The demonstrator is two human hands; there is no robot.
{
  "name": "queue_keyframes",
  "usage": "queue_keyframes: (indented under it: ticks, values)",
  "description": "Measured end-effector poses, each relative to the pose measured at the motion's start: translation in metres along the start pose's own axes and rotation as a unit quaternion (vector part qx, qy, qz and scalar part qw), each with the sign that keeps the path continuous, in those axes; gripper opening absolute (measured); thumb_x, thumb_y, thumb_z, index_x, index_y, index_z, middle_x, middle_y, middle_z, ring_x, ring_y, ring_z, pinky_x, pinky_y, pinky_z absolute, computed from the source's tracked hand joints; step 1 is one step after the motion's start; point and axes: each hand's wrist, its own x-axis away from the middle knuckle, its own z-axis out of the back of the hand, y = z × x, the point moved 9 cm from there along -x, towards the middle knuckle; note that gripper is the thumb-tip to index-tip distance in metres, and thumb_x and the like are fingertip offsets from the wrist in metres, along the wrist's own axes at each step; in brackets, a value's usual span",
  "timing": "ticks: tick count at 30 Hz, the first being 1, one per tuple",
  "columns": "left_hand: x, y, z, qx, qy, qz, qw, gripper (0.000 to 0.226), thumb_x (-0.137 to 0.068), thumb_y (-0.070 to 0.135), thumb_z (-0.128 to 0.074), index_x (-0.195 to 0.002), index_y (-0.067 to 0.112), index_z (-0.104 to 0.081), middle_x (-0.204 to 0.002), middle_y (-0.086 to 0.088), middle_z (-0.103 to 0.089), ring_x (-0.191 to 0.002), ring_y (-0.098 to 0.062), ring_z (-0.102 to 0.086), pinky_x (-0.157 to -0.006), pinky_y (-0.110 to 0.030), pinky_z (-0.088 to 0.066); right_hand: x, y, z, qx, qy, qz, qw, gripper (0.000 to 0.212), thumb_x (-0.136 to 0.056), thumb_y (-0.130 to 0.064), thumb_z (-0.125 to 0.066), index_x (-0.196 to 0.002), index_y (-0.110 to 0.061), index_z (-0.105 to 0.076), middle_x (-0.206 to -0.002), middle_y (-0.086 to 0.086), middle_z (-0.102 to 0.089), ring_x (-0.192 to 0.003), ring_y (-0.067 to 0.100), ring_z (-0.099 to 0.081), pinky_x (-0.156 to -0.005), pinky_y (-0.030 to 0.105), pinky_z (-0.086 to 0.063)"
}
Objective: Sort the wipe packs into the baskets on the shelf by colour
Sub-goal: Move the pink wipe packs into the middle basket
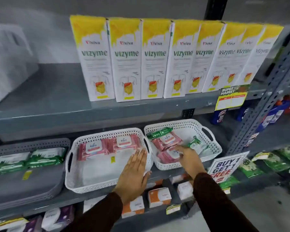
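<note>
Three baskets stand on the middle shelf. The grey basket [45, 185] at left holds two green wipe packs [28, 159]. In the middle white basket [94, 186] lie two pink packs [107, 145] side by side at the back. The right white basket [213, 139] holds mixed pink packs [166, 141] and green packs [159, 132]. My left hand [134, 174] lies flat over the middle basket's right rim, fingers apart, holding nothing. My right hand [189, 159] reaches into the right basket, fingers on a pink pack [167, 156]; a firm grip cannot be seen.
Tall yellow-and-white boxes [154, 59] line the upper shelf. A metal upright [264, 97] stands at right with a "Buy 1 Get 1 Free" sign [224, 166] beside it. Orange-and-white boxes [159, 196] and purple packs [57, 216] fill the lower shelf.
</note>
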Motion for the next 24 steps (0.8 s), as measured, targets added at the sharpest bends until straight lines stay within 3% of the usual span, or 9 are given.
queue_keyframes:
  ticks: [2, 4, 8, 12, 15, 19, 22, 24]
  values:
    - [-0.009, 0.004, -0.010, -0.006, -0.003, 0.013, 1.000, 0.065, -0.102, 0.047, -0.019, -0.153, 0.018, 0.011, -0.162, -0.001, 0.006, -0.149, -0.015, 0.011, -0.120, -0.034, 0.002, -0.021, 0.005, -0.004, -0.020, -0.070, 0.038, 0.997, 0.059, -0.078, 0.008, -0.072, -0.122, -0.030, -0.068, -0.127, -0.004, -0.069, -0.107, 0.013, -0.068, -0.100, 0.031, -0.052]
    - [-0.010, 0.006, -0.020, -0.028, -0.012, 0.028, 0.999, 0.065, -0.103, 0.047, -0.021, -0.153, 0.015, 0.003, -0.162, -0.004, -0.002, -0.149, -0.018, 0.005, -0.118, -0.036, -0.002, -0.039, 0.005, -0.012, 0.016, -0.139, 0.073, 0.987, 0.071, -0.075, 0.003, -0.079, -0.135, -0.030, -0.060, -0.139, -0.002, -0.060, -0.123, 0.014, -0.059, -0.107, 0.032, -0.048]
    - [-0.007, 0.011, -0.028, -0.053, -0.025, 0.038, 0.998, 0.061, -0.101, 0.046, -0.024, -0.152, 0.012, -0.018, -0.160, -0.005, -0.017, -0.149, -0.022, -0.010, -0.117, -0.039, -0.007, -0.061, 0.010, -0.039, 0.076, -0.241, 0.095, 0.963, 0.076, -0.076, 0.015, -0.071, -0.135, -0.032, -0.059, -0.151, -0.001, -0.050, -0.129, 0.017, -0.055, -0.106, 0.030, -0.048]
    - [0.006, 0.009, -0.032, -0.052, -0.053, 0.051, 0.996, 0.061, -0.101, 0.046, -0.023, -0.154, 0.016, -0.015, -0.162, -0.003, -0.018, -0.150, -0.022, -0.006, -0.118, -0.042, -0.009, -0.078, 0.023, -0.039, 0.053, -0.245, 0.063, 0.966, 0.080, -0.060, 0.008, -0.085, -0.129, -0.027, -0.064, -0.147, -0.004, -0.053, -0.127, 0.017, -0.056, -0.100, 0.032, -0.053]
    - [0.015, 0.000, -0.026, -0.048, -0.051, 0.070, 0.995, 0.061, -0.101, 0.045, -0.029, -0.153, 0.014, -0.020, -0.160, -0.002, -0.022, -0.150, -0.023, -0.010, -0.117, -0.042, -0.014, -0.080, 0.035, -0.035, -0.048, -0.250, 0.014, 0.967, 0.079, -0.055, 0.001, -0.088, -0.126, -0.024, -0.064, -0.135, -0.004, -0.061, -0.117, 0.014, -0.060, -0.094, 0.031, -0.054]
    - [0.032, -0.022, -0.019, -0.064, -0.047, 0.096, 0.992, 0.062, -0.101, 0.047, -0.029, -0.154, 0.018, -0.016, -0.162, 0.000, -0.019, -0.150, -0.021, -0.007, -0.117, -0.042, -0.012, -0.077, 0.020, -0.013, -0.189, -0.167, -0.025, 0.967, 0.062, -0.061, -0.018, -0.091, -0.115, -0.030, -0.064, -0.098, -0.010, -0.073, -0.088, 0.007, -0.068, -0.067, 0.023, -0.049]
    - [0.044, -0.039, -0.014, -0.063, -0.037, 0.123, 0.990, 0.064, -0.102, 0.050, -0.028, -0.155, 0.021, -0.009, -0.163, 0.003, -0.016, -0.150, -0.018, -0.004, -0.118, -0.042, -0.011, -0.074, -0.017, 0.000, -0.254, -0.110, -0.014, 0.961, 0.049, -0.063, -0.028, -0.092, -0.099, -0.035, -0.059, -0.093, -0.005, -0.070, -0.085, 0.013, -0.068, -0.070, 0.030, -0.052]
    - [0.053, -0.053, -0.010, -0.055, -0.032, 0.139, 0.988, 0.064, -0.101, 0.049, -0.030, -0.155, 0.021, -0.011, -0.162, 0.002, -0.018, -0.150, -0.019, -0.007, -0.117, -0.044, -0.014, -0.068, -0.049, -0.007, -0.318, -0.100, -0.012, 0.943, 0.056, -0.060, -0.031, -0.093, -0.098, -0.039, -0.054, -0.092, -0.006, -0.072, -0.081, 0.012, -0.072, -0.072, 0.035, -0.060]
